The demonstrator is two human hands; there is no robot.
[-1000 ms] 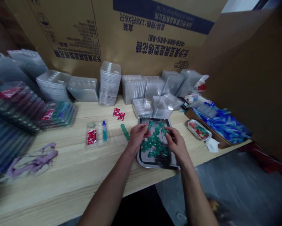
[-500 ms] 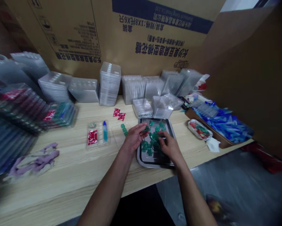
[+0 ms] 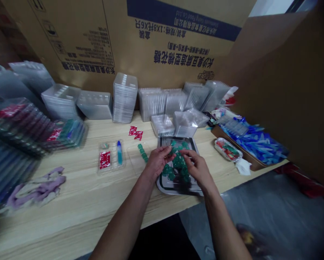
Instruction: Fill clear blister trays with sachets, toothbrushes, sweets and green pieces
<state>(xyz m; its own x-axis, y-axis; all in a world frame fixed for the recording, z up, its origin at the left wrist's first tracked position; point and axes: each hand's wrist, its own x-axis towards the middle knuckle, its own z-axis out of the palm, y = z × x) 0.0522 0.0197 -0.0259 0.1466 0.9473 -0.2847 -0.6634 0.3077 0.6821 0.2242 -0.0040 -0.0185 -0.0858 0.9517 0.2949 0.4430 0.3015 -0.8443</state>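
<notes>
Pale wooden table (image 3: pixel 91 202): left hand (image 3: pixel 158 160), right hand (image 3: pixel 196 165), grasps unclear, over translucent green lumps (image 3: pixel 179 162); two square red packets (image 3: pixel 138 135), ten o'clock.

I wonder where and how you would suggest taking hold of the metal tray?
The metal tray is probably best gripped by its left and right rims, coming in from both sides, since green pieces lie across its middle.

Dim, soft indoor light; pale table (image 3: pixel 91 202) evenly lit mid-surface, darkens toward its left end. White glints on clear plastic stacks (image 3: pixel 125 99) along its far edge. Filled packs (image 3: pixel 21 122) by the left edge smeared, stretched (wide-lens look). Metal tray (image 3: pixel 166 188) shiny at near rim; green pieces (image 3: pixel 179 162) soft, detail lost. Right frame border near black
</notes>
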